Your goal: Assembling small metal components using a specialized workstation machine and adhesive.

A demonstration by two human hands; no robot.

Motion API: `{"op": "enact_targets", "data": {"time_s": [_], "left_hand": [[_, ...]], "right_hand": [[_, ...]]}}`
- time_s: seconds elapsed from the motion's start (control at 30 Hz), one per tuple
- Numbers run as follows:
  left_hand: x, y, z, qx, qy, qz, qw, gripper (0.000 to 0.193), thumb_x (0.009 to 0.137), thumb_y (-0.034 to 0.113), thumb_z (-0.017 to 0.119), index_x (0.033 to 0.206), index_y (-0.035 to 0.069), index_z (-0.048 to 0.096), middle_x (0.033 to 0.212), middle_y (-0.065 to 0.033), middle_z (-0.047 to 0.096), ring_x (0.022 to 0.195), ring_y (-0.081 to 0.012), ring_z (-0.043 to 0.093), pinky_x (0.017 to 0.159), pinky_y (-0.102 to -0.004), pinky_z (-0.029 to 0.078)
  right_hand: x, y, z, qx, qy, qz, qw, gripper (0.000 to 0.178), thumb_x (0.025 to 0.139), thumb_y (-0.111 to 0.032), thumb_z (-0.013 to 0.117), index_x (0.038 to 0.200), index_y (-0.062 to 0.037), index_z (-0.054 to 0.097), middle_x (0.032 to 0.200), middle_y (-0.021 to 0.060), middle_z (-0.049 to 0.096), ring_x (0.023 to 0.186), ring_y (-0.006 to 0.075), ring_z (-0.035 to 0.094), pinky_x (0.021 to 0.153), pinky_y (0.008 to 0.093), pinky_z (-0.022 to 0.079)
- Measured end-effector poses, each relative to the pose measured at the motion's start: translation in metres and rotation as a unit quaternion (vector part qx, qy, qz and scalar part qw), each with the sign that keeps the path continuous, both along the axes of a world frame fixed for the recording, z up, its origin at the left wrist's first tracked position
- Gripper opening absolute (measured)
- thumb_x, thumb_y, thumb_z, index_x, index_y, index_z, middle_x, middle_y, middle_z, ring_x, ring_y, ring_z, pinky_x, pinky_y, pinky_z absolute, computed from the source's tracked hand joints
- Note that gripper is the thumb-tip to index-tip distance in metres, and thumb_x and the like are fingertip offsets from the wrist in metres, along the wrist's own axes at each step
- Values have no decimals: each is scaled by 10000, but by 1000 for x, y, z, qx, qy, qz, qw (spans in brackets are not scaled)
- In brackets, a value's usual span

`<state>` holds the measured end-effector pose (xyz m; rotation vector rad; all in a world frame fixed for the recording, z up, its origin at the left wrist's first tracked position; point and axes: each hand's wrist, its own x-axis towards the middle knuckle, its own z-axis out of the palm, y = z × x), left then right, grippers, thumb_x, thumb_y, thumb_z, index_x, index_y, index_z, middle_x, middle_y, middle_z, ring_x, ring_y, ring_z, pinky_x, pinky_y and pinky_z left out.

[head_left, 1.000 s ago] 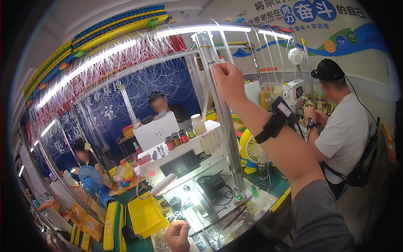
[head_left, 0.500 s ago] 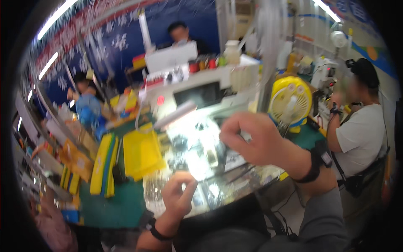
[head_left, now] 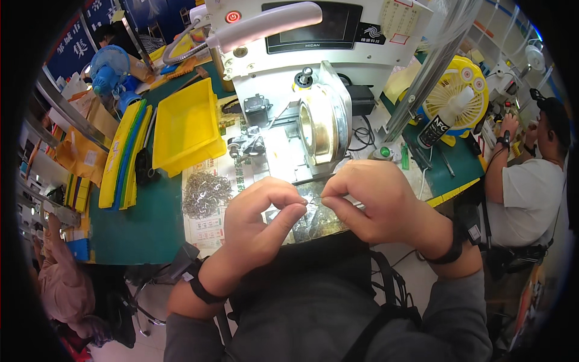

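My left hand (head_left: 260,218) and my right hand (head_left: 375,204) are close together in front of the bench machine, each pinching thumb to forefinger. Between the fingertips runs a thin wire (head_left: 313,198), too fine to make out well. A tangled heap of small silvery metal pieces (head_left: 206,194) lies on printed paper, left of my left hand. Just beyond my hands, under bright light, stands the white machine (head_left: 265,65) with a shiny metal wheel (head_left: 311,128) and a small clamp-like metal fixture (head_left: 246,143).
A yellow tray (head_left: 187,130) and yellow, blue and green strips (head_left: 126,155) lie on the green tabletop (head_left: 142,235) at left. A lamp arm (head_left: 268,25) hangs overhead. At right are a black-and-white bottle (head_left: 445,119), a yellow fan (head_left: 469,90) and a seated person (head_left: 523,193).
My view has tipped down toward the bench and sharpened. My hands, well apart before, now meet fingertip to fingertip with the wire between them.
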<state>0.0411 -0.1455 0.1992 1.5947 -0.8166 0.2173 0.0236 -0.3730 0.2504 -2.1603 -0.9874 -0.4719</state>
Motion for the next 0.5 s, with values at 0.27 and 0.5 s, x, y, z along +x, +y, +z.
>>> {"op": "enact_targets", "data": {"time_s": [0.27, 0.5], "left_hand": [[2, -4, -2, 27, -21, 5, 999, 57, 882, 40, 726, 919, 15, 690, 906, -108, 697, 803, -213, 657, 724, -304, 510], [2, -3, -2, 8, -31, 11, 999, 64, 882, 21, 720, 937, 15, 687, 928, -108, 690, 812, -215, 651, 734, -308, 509]], "right_hand": [[-8, 3, -7, -97, -114, -44, 988, 115, 803, -72, 723, 867, -70, 627, 763, 81, 614, 669, 291, 607, 597, 414, 478], [-3, 3, -14, 41, -39, -40, 998, 112, 806, -48, 732, 884, -60, 653, 762, 85, 618, 679, 295, 620, 607, 393, 482]]}}
